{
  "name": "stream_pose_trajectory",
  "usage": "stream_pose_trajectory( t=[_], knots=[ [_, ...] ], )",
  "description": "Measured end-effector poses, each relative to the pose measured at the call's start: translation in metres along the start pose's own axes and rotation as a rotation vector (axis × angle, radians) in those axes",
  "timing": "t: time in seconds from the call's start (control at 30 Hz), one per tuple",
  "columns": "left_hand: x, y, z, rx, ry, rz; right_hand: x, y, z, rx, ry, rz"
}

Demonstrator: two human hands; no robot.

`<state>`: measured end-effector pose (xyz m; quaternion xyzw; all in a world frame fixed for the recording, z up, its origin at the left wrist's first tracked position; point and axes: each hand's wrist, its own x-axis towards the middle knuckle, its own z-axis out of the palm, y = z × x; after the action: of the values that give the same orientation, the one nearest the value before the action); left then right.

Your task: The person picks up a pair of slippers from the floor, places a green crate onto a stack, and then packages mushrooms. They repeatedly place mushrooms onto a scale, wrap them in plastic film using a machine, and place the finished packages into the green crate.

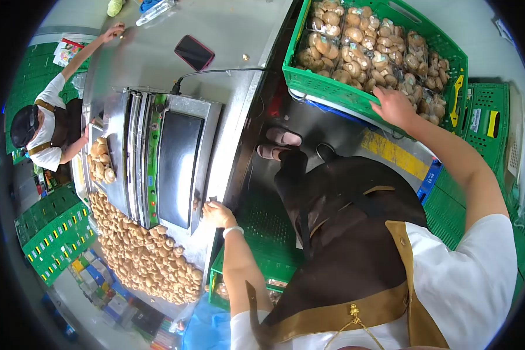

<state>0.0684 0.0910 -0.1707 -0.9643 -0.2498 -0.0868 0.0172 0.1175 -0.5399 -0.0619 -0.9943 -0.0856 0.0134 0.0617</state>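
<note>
My right hand [392,108] reaches over the near wall of a green crate [326,81], thumb and forefinger apart, beside the packs inside. Those are clear-wrapped packs of brown mushrooms [356,58], set in rows. At the metal table's edge, my left hand [217,214] has its fingers curled together; what they hold, if anything, is hidden. Just beyond it sits a film wrapping machine [181,163] with a dark flat plate and rollers. A large heap of loose mushrooms [146,251] lies beside the machine on the metal table [233,105].
Across the table a co-worker [46,122] in a dark cap stretches one arm over the surface. A phone [194,53] and a black cable [227,71] lie on the table. Green crates [490,111] are stacked at right; another crate [268,221] stands below the table edge.
</note>
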Motion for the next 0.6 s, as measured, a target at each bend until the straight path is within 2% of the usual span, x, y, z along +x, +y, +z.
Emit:
stream_pose_trajectory(
  t=[0.2, 0.23, 0.3, 0.33, 0.43, 0.53, 0.6],
  knots=[
    [-0.001, -0.001, 0.003, -0.044, 0.129, 0.069, -0.002, -0.002, -0.002, -0.011, -0.054, 0.051],
    [0.0, -0.005, 0.006, -0.028, 0.082, 0.045, -0.006, -0.003, -0.002, -0.005, -0.05, 0.058],
    [0.003, -0.009, 0.014, -0.05, 0.135, 0.077, -0.005, -0.002, -0.001, -0.002, -0.045, 0.06],
    [0.003, -0.008, 0.011, -0.06, 0.059, 0.058, -0.005, -0.002, -0.002, -0.006, -0.053, 0.061],
    [0.002, -0.004, 0.004, -0.005, 0.036, 0.091, -0.004, 0.002, 0.002, 0.012, -0.051, 0.023],
    [0.001, -0.006, 0.009, 0.005, 0.07, 0.093, -0.003, 0.001, 0.0, 0.012, -0.124, 0.061],
    [-0.001, -0.011, 0.01, 0.02, 0.05, 0.084, -0.002, 0.004, 0.003, 0.007, -0.064, 0.036]
  ],
)
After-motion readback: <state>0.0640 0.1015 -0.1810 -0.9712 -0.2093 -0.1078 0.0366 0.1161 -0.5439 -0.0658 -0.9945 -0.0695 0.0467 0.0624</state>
